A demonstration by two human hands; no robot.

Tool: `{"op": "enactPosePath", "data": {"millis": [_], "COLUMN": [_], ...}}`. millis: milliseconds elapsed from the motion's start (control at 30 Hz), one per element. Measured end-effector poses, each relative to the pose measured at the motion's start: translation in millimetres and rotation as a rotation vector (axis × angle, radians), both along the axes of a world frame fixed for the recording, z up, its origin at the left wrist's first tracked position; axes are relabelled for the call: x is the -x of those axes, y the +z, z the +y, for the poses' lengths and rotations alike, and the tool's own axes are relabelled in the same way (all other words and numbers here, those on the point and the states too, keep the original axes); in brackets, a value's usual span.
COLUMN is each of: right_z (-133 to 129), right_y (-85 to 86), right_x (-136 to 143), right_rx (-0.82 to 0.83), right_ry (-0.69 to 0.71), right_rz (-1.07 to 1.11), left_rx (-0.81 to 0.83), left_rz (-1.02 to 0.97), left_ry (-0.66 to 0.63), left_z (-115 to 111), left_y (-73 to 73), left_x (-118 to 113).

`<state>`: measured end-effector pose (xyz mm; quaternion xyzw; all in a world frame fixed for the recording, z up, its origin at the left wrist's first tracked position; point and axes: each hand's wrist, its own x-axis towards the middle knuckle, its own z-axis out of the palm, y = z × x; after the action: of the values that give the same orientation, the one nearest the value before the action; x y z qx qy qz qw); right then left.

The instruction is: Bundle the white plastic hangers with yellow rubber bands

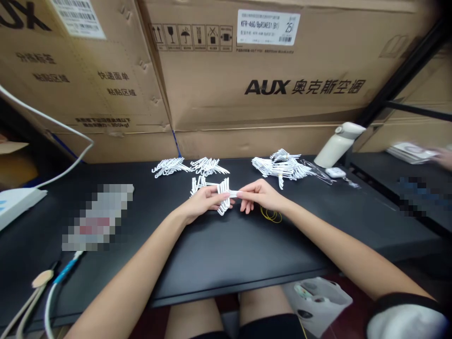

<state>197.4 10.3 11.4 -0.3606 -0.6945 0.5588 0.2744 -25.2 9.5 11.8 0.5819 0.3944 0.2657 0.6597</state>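
Between my two hands is a small bundle of white hooks (223, 197), raised a little above the black table. My left hand (204, 202) grips the bundle near its hooked ends, thumb on top. At the other end, my right hand (259, 195) pinches the straight shafts between thumb and fingertips. Just behind my left hand lie more loose white hooks (197, 182), partly covered by it. Two neat groups of hooks, a left one (169, 166) and a right one (209, 165), rest farther back. Yellow rubber bands (271, 215) lie beside my right hand.
A larger pile of white hooks (282, 167) is at the back right, near a white bottle (335, 146) and an earbud case (335, 173). Cardboard boxes (212, 103) wall off the back. A cabled, blurred-out device (100, 216) lies left. Another person's hand (445, 157) shows far right.
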Motion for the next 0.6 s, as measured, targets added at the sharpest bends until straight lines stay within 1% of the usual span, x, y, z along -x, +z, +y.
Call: {"op": "enactPosePath", "data": {"millis": [433, 600], "right_z": [-1.7, 4.3], "right_y": [-1.7, -6.3], "right_x": [4.5, 5.9], "right_rx": [-0.009, 0.08], "right_ry": [-0.034, -0.122], "right_rz": [0.014, 0.136], "left_rx": [0.032, 0.036], "left_rz": [-0.01, -0.032], "left_ry": [0.016, -0.016], "left_z": [-0.3, -1.3], "left_y": [0.2, 1.6], "left_x": [-0.5, 0.9]}}
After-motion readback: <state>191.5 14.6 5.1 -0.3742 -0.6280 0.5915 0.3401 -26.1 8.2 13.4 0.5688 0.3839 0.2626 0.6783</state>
